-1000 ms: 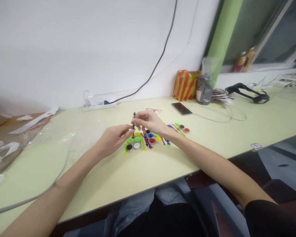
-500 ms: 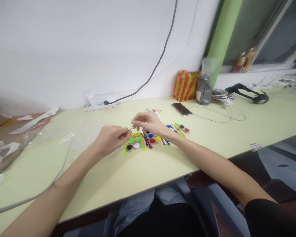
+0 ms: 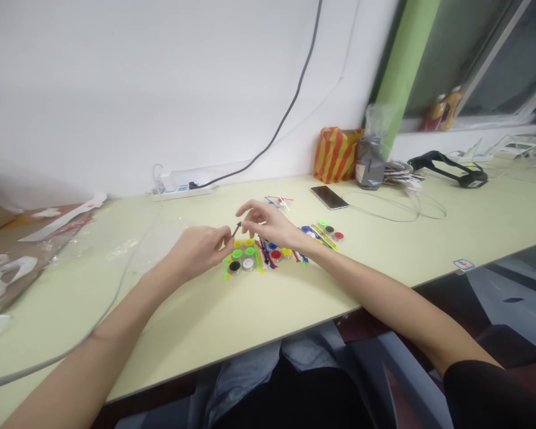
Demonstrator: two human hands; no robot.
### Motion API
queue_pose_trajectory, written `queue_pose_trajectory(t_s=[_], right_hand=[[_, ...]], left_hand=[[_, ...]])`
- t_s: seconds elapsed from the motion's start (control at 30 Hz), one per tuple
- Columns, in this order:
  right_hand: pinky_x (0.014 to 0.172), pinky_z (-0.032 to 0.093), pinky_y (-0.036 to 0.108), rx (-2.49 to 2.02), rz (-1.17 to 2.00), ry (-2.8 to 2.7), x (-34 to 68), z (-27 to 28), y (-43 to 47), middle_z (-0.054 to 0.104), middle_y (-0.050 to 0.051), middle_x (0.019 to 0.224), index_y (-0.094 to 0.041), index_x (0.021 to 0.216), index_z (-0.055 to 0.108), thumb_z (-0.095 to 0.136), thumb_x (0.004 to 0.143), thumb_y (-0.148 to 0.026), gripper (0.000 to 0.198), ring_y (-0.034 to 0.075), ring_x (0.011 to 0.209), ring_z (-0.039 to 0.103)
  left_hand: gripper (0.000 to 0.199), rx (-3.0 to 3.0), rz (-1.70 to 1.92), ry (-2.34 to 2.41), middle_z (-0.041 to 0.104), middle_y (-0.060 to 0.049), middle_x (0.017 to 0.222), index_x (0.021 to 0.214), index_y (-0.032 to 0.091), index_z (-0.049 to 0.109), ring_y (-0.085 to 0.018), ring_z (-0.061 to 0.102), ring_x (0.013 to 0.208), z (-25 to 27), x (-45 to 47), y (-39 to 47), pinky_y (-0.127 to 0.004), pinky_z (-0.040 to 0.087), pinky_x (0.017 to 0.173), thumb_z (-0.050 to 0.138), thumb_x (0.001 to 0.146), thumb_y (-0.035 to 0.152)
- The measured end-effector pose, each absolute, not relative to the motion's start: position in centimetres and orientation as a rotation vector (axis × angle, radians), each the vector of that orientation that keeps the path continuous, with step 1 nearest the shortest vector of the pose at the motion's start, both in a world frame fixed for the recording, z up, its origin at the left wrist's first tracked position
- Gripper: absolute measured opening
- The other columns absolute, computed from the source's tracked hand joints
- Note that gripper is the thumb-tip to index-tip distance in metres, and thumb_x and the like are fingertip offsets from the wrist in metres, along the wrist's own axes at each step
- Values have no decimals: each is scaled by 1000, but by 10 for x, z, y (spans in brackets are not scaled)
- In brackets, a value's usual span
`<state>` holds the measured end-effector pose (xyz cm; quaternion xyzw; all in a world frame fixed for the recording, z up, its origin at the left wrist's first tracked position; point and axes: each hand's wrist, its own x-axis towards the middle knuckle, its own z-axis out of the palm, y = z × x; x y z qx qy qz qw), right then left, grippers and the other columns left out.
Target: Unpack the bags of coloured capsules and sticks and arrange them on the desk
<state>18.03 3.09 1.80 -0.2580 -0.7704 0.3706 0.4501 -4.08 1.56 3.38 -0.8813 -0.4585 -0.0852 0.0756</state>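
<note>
A: How far along does the work look?

B: The table (image 3: 384,268) carries a cluster of coloured pots (image 3: 259,256) just beneath both hands, lids on. The left hand (image 3: 196,250) pinches a small black stick (image 3: 236,229) at its fingertips.

A: And the other?

B: The right hand (image 3: 268,223) hovers beside the stick's tip, fingers loosely spread, empty. Most pots seem untouched.

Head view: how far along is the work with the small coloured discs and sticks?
Done: several coloured discs sit grouped in rows on the table. In hand: the left hand and right hand meet at a thin black stick. Left: loose coloured sticks and a few discs lie to the right.
</note>
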Motion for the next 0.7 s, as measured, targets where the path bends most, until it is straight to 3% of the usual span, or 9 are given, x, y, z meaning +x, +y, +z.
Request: queue_pose_trajectory(t_s=[0.23,0.53,0.7], right_hand=[[63,51,23,-665,817,-1916,187,15,42,65,-2,76,-17,106,59,49,87,-7,23,11,64,62],[62,49,23,-670,760,-1991,187,13,42,64,-1,77,-16,96,62,47,88,-8,18,10,64,62],[62,47,22,-655,725,-2005,189,12,42,63,-3,77,-16,105,60,45,84,-3,28,10,64,60]], left_hand=[[34,-2662,147,-1587,59,-4,62,59,21,47,-18,48,55,32,-59,26,-32,25,58,42,90,34],[33,-2793,182,-1618,56,-3,58,59,21,44,-17,43,52,25,-58,25,-33,24,57,45,89,34],[35,-2789,194,-1613,54,-4,56,58,21,41,-17,41,51,27,-56,24,-33,24,56,44,90,35]])
